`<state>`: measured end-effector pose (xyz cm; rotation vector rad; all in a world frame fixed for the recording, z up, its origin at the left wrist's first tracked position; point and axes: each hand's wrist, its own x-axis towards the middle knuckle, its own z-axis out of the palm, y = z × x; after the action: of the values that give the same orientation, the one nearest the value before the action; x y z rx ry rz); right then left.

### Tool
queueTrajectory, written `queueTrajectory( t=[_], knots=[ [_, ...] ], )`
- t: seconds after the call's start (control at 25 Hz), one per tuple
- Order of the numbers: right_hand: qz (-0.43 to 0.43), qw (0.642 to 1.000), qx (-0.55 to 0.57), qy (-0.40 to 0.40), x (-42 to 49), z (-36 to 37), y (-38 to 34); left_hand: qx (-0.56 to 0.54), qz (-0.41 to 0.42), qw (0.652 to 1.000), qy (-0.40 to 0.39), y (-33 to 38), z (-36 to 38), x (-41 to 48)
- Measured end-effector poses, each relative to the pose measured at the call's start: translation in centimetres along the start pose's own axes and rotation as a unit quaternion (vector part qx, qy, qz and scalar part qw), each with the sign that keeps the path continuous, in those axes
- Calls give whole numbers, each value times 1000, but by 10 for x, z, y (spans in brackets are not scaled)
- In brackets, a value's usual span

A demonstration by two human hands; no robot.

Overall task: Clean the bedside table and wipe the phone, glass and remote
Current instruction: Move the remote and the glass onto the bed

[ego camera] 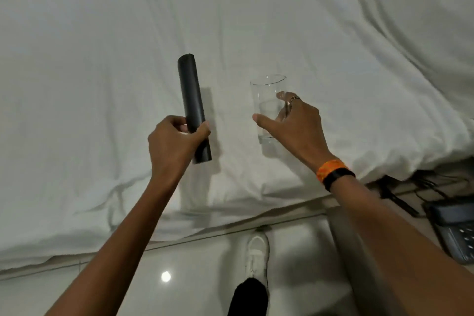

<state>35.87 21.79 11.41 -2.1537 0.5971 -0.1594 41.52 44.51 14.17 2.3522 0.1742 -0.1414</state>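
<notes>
white bedsheet (pixel 102 72), white shoe (pixel 257 254), glossy floor (pixel 195 277)

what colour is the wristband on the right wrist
Orange woven wristband beside a black band, in the head view.

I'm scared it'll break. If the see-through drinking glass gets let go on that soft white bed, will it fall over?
Probably. The tall clear drinking glass is narrow and stands on rumpled white bedding, a soft, uneven base. It looks empty, so likely light and easy to tip. A fall onto bedding would probably not break it.

At frame centre, over the white bed (pixel 102 59), the left hand (pixel 171 143) grips the black remote (pixel 191 100) while the right hand (pixel 297 126) clasps the upright clear glass (pixel 268 100).
</notes>
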Motion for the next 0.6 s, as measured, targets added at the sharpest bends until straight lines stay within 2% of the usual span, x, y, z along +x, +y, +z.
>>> queueTrajectory(
  t=[0.08, 0.2, 0.48, 0.6],
  knots=[
    [-1, 999, -42, -9, 14, 25, -6, 43, 1, 999, 12, -15, 4, 19],
    [9, 996, -91, -21, 30, 46, -7, 94, 13, 995, -17, -29, 26, 29],
    [16, 990, -135, -28, 33, 46, -6, 144, 49, 988, -25, -44, 36, 28],
    [20, 991, -135, -4, 23, 39, 1, 178, 57, 982, -11, -44, 32, 17]
  ],
)
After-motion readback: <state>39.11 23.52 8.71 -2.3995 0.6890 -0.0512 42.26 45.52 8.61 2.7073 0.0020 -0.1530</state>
